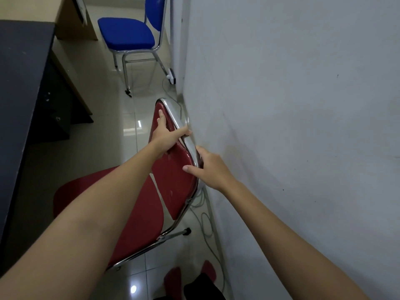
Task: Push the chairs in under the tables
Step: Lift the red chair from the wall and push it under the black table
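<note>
A red chair [175,182] with a chrome frame stands close to the wall, its backrest toward the wall and its seat facing the dark table [19,87] at the left. My left hand [166,133] grips the top rim of the backrest, thumb on the red pad, fingers over the chrome tube. My right hand [207,167] holds the nearer part of the same rim. A blue chair [127,33] stands farther along the aisle, beside a wooden desk [71,20].
The grey wall [292,126] runs along the right, nearly touching the red chair's back. Cables [205,221] lie on the tiled floor at the wall's foot, and a white plug [172,77] sits by the blue chair. My red slippers [190,276] show at the bottom.
</note>
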